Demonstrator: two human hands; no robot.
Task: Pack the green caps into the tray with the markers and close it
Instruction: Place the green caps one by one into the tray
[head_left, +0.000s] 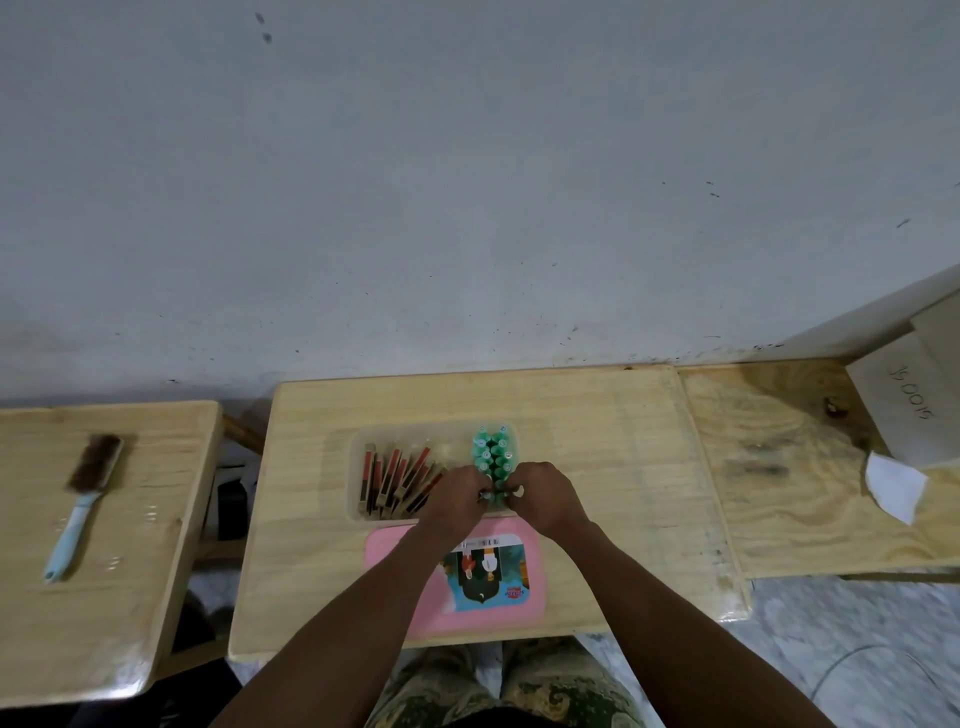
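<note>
— So, what carries everything?
— A pale wooden worktop (597, 467), with a clear tray (358, 467) lying near its middle.

— And the next biggest thing?
— A pink lid (395, 582) with a picture label. It lies flat just on the person's side of the tray, close to the tray's near edge, and both forearms cross above it.

— Anything away from the tray?
— A brush (88, 499) with a light blue handle, well to the left of the tray on a separate wooden top.

— The hands?
— The left hand (457, 499) and right hand (545, 493) meet over the tray's near right corner. Knuckles are up and fingers curled, each hand pinching at the nearest green caps (493, 452).

— What is inside the tray?
— Red-and-black markers (395, 478) lie in a loose slanted heap in the tray's left part. The green caps are packed in tight rows along the tray's right end, running from its far wall back to the fingertips.
</note>
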